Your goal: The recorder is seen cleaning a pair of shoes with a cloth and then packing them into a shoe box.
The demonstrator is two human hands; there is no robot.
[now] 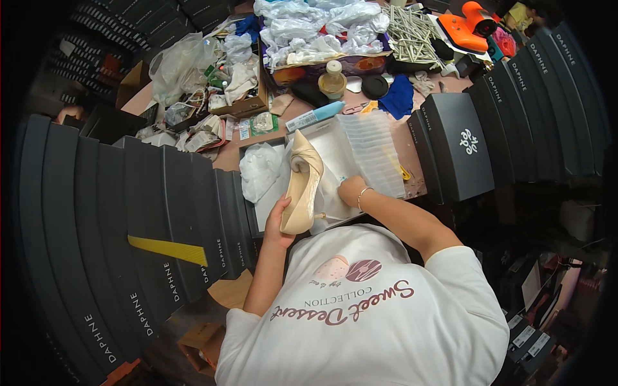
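My left hand (278, 222) is closed around a beige high-heeled shoe (302, 186), held toe down and heel to the right over an opened shoebox (338, 151) with a white inside. Something pale is stuffed in the shoe's opening. My right hand (352, 191), a thin bracelet at its wrist, is closed just right of the shoe; a tiny pale blue-white bit shows at its fingers, too small to name. A crumpled white wrapping (261, 170) lies at the box's left. Translucent ribbed sheeting (376, 151) spreads along the box's right side.
Dark shoeboxes (122, 212) stand in a long row at left, and more (460, 148) at right. Behind are a light blue narrow box (315, 116), a small jar (332, 80), a bin of plastic wrapping (322, 32), pale sticks (412, 32) and an orange device (467, 29).
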